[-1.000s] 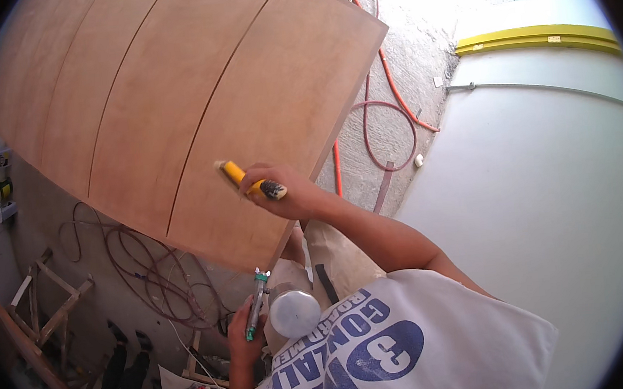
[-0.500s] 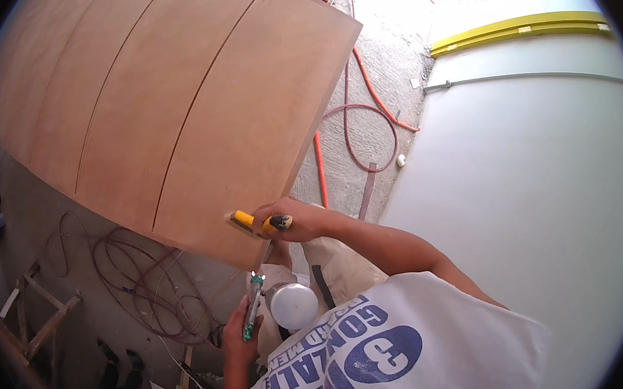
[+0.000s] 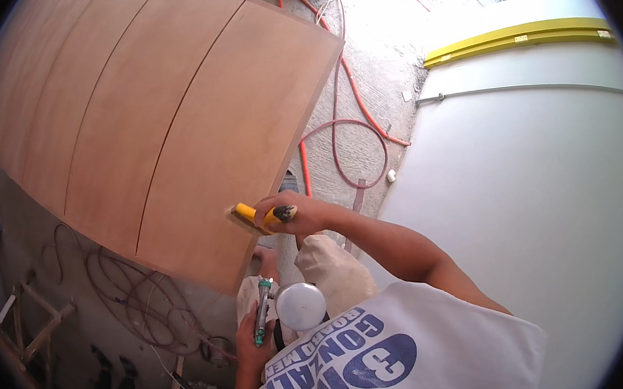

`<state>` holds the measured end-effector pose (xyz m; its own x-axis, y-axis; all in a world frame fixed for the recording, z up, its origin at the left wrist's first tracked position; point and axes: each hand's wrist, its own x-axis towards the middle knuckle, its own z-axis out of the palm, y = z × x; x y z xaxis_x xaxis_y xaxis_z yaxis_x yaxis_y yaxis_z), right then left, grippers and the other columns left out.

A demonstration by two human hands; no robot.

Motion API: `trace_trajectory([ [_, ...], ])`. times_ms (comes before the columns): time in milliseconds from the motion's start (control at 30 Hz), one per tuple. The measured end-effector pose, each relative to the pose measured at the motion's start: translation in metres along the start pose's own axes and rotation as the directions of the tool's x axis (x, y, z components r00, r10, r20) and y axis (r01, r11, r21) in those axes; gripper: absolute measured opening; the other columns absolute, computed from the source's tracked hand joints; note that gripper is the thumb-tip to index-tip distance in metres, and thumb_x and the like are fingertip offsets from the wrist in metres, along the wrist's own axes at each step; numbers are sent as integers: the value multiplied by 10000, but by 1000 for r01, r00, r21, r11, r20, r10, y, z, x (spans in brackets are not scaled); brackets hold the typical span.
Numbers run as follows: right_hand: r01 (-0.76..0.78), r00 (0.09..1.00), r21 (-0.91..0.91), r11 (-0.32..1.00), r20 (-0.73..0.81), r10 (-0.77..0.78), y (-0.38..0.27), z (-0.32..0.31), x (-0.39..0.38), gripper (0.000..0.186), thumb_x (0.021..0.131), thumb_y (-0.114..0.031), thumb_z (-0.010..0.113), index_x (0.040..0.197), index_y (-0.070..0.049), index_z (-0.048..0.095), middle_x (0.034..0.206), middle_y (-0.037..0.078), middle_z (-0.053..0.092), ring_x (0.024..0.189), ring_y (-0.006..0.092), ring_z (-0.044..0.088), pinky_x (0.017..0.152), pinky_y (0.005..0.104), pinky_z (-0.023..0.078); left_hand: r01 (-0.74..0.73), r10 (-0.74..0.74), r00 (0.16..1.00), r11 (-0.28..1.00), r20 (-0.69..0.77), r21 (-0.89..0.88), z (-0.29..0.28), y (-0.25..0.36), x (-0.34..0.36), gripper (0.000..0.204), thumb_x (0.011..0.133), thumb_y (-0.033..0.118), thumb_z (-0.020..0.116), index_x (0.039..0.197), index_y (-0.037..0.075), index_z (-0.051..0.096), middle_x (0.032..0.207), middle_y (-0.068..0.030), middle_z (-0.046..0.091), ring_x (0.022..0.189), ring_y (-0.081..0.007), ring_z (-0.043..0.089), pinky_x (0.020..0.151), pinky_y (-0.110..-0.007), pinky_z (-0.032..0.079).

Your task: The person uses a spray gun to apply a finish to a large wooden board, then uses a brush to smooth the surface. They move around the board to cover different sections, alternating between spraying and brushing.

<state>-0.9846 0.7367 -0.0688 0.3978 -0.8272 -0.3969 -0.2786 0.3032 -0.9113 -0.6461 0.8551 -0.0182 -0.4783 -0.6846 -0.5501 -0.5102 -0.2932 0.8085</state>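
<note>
My right hand (image 3: pixel 299 210) grips a yellow-handled brush (image 3: pixel 248 213) with dark-stained end, its pale head over the lower-right part of a large reddish wooden panel (image 3: pixel 195 130) with long dark grooves. Whether the brush touches the surface, I cannot tell. My left hand (image 3: pixel 247 335) holds a metal spray gun (image 3: pixel 264 306) with green fittings and a round silvery cup (image 3: pixel 300 306), low beside my body, below the panel's nearest corner.
Red and orange hoses (image 3: pixel 354 78) run over rough concrete floor at right of the panel. Coiled hoses (image 3: pixel 132 306) and wooden frames (image 3: pixel 42 333) lie at lower left. A white slab (image 3: pixel 487 172) fills the right side, near a yellow beam (image 3: pixel 512 36).
My right hand with the brush has moved down toward the panel's near corner. The panel and floor have shifted left in view; more of my legs and a foot shows.
</note>
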Motion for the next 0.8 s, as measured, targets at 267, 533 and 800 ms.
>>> trace_trajectory([
  [267,-224,786,-175,959,-614,71,7,-229,6,190,879,-66,658,1060,-50,711,989,169,735,937,285,719,848,397,556,42,-55,996,985,-74,-166,13,50,23,567,937,9,697,1467,-72,514,1358,-281,638,1289,-373,633,1071,-421,472],
  [533,2,972,26,1000,-236,4,-18,-228,-5,164,898,-57,686,1062,-49,694,1050,104,723,1039,234,678,978,365,505,8,-24,996,985,-90,-174,52,96,73,624,900,-28,706,1487,-67,497,1412,-285,613,1324,-397,609,1099,-450,458],
  [800,-277,676,-115,954,-729,108,37,-416,-25,221,908,-38,668,1126,-66,694,1101,129,712,948,215,696,821,348,569,-25,18,998,990,-53,-141,86,170,171,593,938,74,721,1468,-82,506,1403,-297,612,1298,-401,626,1066,-448,480],
])
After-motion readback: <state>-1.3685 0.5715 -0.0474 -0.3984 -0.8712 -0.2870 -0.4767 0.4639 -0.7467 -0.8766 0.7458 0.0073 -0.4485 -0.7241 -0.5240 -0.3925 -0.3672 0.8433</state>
